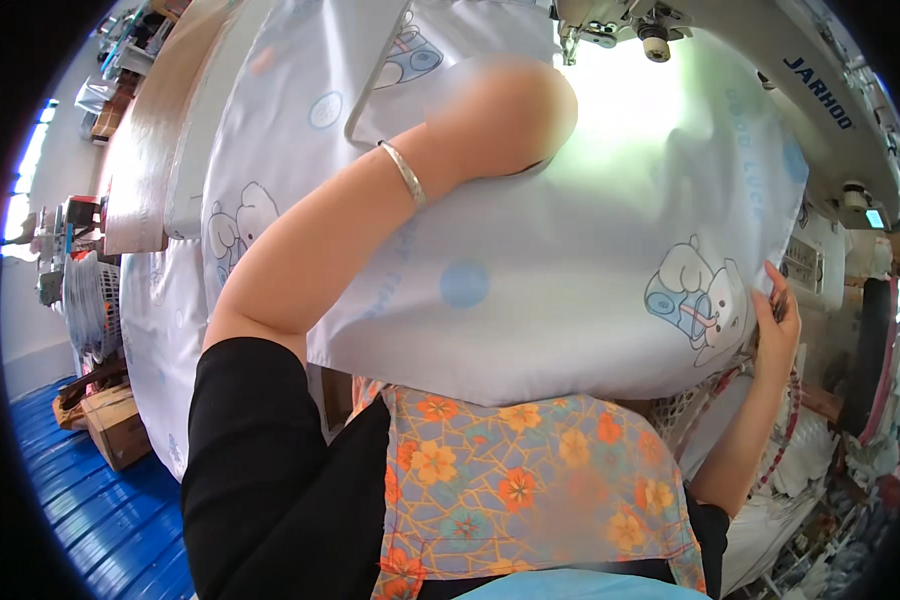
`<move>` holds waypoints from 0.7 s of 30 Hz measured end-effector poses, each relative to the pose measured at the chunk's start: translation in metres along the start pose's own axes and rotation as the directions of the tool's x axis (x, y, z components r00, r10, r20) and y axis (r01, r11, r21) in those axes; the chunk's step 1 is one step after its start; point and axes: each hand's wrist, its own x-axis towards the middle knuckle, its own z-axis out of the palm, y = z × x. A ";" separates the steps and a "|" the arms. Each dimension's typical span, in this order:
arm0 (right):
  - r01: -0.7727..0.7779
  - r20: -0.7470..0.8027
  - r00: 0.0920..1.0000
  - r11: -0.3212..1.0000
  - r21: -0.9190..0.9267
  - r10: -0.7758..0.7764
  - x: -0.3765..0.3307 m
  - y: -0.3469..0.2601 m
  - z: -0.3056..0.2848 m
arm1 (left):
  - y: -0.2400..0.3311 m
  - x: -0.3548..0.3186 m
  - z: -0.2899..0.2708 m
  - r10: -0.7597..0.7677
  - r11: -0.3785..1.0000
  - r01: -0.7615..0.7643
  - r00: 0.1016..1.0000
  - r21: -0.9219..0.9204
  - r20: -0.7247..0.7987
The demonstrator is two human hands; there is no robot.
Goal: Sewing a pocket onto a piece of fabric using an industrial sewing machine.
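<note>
A large sheet of pale grey-white fabric (pixel 560 330), printed with cartoon animals and blue dots, covers the work surface and hangs toward my lap. My left hand (pixel 510 115) rests on it, just left of the sewing machine's needle area (pixel 570 50); blur hides its fingers. At the fabric's right edge is my right hand (pixel 778 320), its fingers curled near a printed animal. Something small and dark shows between those fingers, too small to name. Under the lit sewing machine head (pixel 630 20), the fabric glows bright.
The machine's arm (pixel 820 100) stands at the far right. A wooden-topped table (pixel 150 130) is at the left, with a cardboard box (pixel 118 425) on the blue floor (pixel 100 510) below. My flowered apron (pixel 530 480) borders the fabric's near edge. White cloth (pixel 780 530) lies piled at right.
</note>
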 end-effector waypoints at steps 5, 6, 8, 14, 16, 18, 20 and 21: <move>-0.020 -0.073 0.997 0.993 0.118 0.028 0.006 0.000 -0.001 | -0.005 -0.004 0.000 0.031 0.997 -0.031 1.000 -0.073 0.002; 0.023 -0.116 0.993 0.991 0.133 -0.008 0.005 -0.006 0.003 | -0.004 -0.007 0.002 0.034 0.997 -0.033 0.999 -0.076 0.003; 0.019 -0.131 0.991 0.994 0.109 -0.005 0.005 0.000 0.003 | -0.004 -0.010 0.001 0.036 0.998 -0.039 0.997 -0.039 -0.067; -0.293 0.050 0.956 0.931 0.217 0.289 -0.052 0.005 -0.017 | 0.001 -0.013 -0.004 0.040 0.996 -0.040 0.999 -0.075 -0.006; -0.410 0.140 0.910 0.898 0.158 0.390 -0.065 -0.001 -0.014 | 0.005 -0.016 -0.004 0.028 0.997 -0.028 1.000 -0.068 0.005; -0.205 0.011 0.978 0.950 0.236 0.209 -0.064 0.002 -0.008 | 0.014 -0.017 -0.003 0.026 0.997 -0.025 1.000 -0.069 0.013; -0.188 0.026 0.982 0.955 0.231 0.187 -0.060 0.004 -0.012 | 0.018 -0.021 -0.002 -0.025 0.996 0.024 1.000 -0.083 -0.018; -0.161 0.049 0.987 0.960 0.231 0.154 -0.059 0.005 -0.014 | 0.019 -0.021 -0.002 -0.018 0.996 0.016 1.000 -0.091 -0.017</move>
